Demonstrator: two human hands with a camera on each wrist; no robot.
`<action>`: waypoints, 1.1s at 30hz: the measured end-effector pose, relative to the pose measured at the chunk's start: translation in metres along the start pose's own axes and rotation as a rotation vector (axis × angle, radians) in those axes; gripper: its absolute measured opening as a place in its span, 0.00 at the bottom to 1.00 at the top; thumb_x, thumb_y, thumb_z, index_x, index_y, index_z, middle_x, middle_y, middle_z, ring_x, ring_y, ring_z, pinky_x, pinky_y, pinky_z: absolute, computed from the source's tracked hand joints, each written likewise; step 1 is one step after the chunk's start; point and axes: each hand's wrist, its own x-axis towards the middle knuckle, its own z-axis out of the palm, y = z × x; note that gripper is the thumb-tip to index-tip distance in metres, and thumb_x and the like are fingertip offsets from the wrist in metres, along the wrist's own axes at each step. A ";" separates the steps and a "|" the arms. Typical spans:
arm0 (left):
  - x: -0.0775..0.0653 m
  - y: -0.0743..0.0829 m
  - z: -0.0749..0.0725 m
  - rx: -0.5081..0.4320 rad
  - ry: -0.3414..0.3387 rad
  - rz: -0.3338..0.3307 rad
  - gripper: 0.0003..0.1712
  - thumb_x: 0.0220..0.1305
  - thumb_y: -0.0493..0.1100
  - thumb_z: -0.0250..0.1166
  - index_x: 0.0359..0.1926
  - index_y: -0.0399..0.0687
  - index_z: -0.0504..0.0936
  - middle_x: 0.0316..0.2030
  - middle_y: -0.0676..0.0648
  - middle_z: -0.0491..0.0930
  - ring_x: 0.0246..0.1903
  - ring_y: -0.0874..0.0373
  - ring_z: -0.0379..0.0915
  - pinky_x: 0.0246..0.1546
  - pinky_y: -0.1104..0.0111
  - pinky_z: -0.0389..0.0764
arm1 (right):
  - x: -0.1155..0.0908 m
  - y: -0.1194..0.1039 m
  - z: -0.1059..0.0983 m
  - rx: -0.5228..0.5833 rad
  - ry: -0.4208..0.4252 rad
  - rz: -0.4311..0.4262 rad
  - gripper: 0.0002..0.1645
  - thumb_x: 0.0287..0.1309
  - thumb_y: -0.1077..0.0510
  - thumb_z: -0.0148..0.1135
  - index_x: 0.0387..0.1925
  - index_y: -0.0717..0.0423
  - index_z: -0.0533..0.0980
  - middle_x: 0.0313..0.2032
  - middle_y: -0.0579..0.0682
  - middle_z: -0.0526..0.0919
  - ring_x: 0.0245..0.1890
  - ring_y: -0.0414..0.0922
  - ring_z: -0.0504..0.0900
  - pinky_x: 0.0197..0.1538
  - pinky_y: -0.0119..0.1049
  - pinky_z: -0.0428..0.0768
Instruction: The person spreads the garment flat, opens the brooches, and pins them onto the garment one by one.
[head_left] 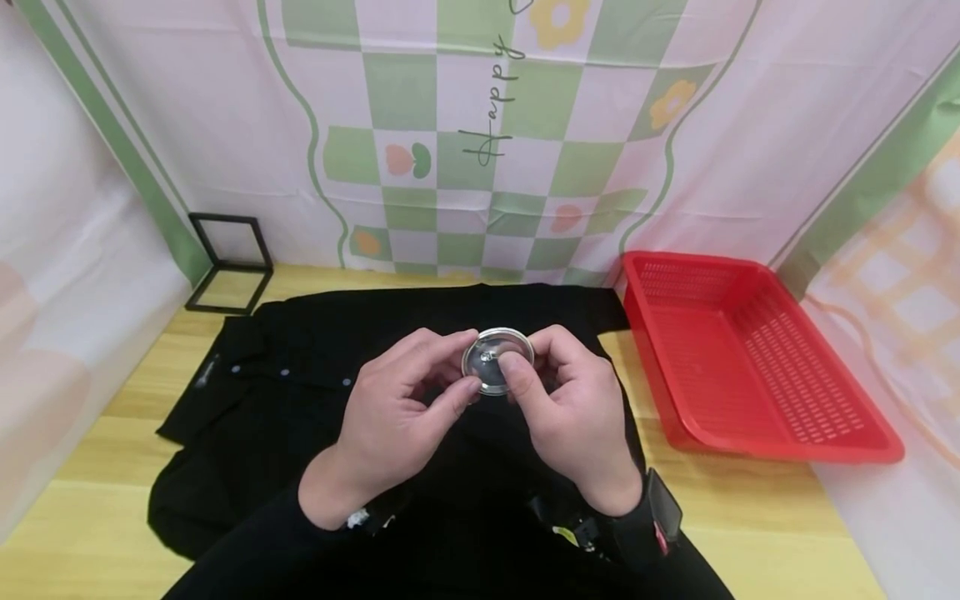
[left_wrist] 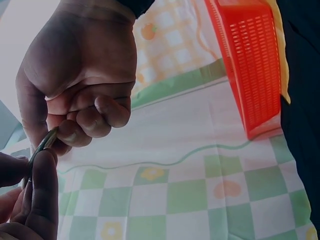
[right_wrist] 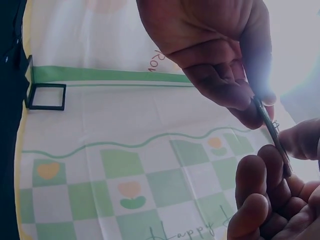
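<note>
Both hands hold a round, silver-rimmed pin badge [head_left: 489, 363] with its back turned up; a small metal pin fitting shows near its middle. My left hand [head_left: 408, 404] pinches the left edge between thumb and fingers. From the other side, my right hand [head_left: 573, 408] grips it, the thumb lying across the back and the fingers curled beneath. In the left wrist view the badge [left_wrist: 41, 150] is seen edge-on, as a thin disc. Below both hands a black buttoned shirt [head_left: 300, 350] lies spread on the wooden table [head_left: 90, 508].
A red plastic basket [head_left: 757, 446] with perforated sides stands at the right. At the back left, a black hinged frame [head_left: 228, 267] stands partly upright against the curtain [head_left: 285, 200]. Printed cloth encloses the table at the back and sides.
</note>
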 end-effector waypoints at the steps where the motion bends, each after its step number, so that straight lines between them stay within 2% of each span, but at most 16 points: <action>1: 0.000 0.000 0.000 0.004 0.000 -0.001 0.23 0.57 0.27 0.71 0.55 0.33 0.81 0.36 0.49 0.79 0.32 0.62 0.79 0.29 0.71 0.82 | 0.000 0.000 0.000 -0.003 -0.003 0.006 0.06 0.62 0.62 0.67 0.32 0.52 0.77 0.21 0.38 0.79 0.20 0.39 0.77 0.20 0.31 0.72; 13: -0.003 -0.006 -0.001 0.074 0.003 -0.001 0.22 0.57 0.28 0.72 0.53 0.36 0.83 0.35 0.51 0.78 0.30 0.63 0.77 0.27 0.74 0.77 | 0.001 -0.002 -0.003 -0.011 -0.083 0.080 0.08 0.62 0.58 0.69 0.29 0.49 0.77 0.21 0.35 0.79 0.20 0.39 0.78 0.22 0.33 0.74; 17: -0.004 -0.007 -0.001 0.082 0.002 -0.001 0.22 0.57 0.28 0.72 0.54 0.36 0.84 0.34 0.51 0.78 0.29 0.63 0.76 0.25 0.74 0.76 | 0.001 -0.001 -0.005 -0.058 -0.105 0.073 0.03 0.61 0.57 0.70 0.36 0.48 0.82 0.26 0.35 0.81 0.22 0.38 0.78 0.25 0.32 0.76; 21: -0.004 -0.007 -0.001 0.040 -0.004 -0.037 0.21 0.59 0.27 0.70 0.55 0.35 0.83 0.35 0.50 0.79 0.30 0.62 0.79 0.26 0.72 0.79 | 0.001 0.001 -0.007 -0.144 -0.071 -0.044 0.18 0.56 0.60 0.74 0.50 0.52 0.84 0.36 0.40 0.84 0.29 0.36 0.80 0.31 0.29 0.78; 24: -0.004 -0.007 -0.002 0.013 -0.005 -0.078 0.21 0.61 0.28 0.69 0.56 0.35 0.82 0.37 0.51 0.80 0.31 0.62 0.80 0.27 0.71 0.81 | 0.002 0.003 -0.006 -0.195 -0.012 -0.175 0.22 0.51 0.63 0.77 0.50 0.55 0.84 0.45 0.48 0.82 0.37 0.38 0.81 0.35 0.28 0.79; 27: -0.004 -0.008 -0.001 -0.010 0.001 -0.103 0.21 0.61 0.28 0.69 0.56 0.35 0.82 0.37 0.51 0.80 0.31 0.62 0.81 0.27 0.70 0.82 | 0.003 0.004 -0.004 -0.229 0.022 -0.285 0.16 0.48 0.65 0.77 0.42 0.57 0.87 0.48 0.55 0.79 0.41 0.44 0.80 0.38 0.30 0.78; 30: -0.005 -0.008 0.001 -0.031 0.006 -0.105 0.21 0.60 0.28 0.69 0.56 0.34 0.82 0.37 0.50 0.80 0.31 0.61 0.81 0.28 0.69 0.82 | 0.003 0.005 -0.001 -0.249 0.030 -0.354 0.09 0.50 0.66 0.73 0.36 0.57 0.88 0.42 0.56 0.78 0.38 0.47 0.78 0.38 0.32 0.76; 33: -0.005 -0.009 0.002 -0.031 0.004 -0.101 0.21 0.60 0.28 0.69 0.55 0.34 0.82 0.37 0.50 0.80 0.32 0.60 0.80 0.29 0.69 0.82 | 0.004 0.006 0.003 -0.274 0.037 -0.389 0.04 0.54 0.65 0.68 0.33 0.57 0.86 0.35 0.53 0.76 0.33 0.47 0.75 0.35 0.34 0.73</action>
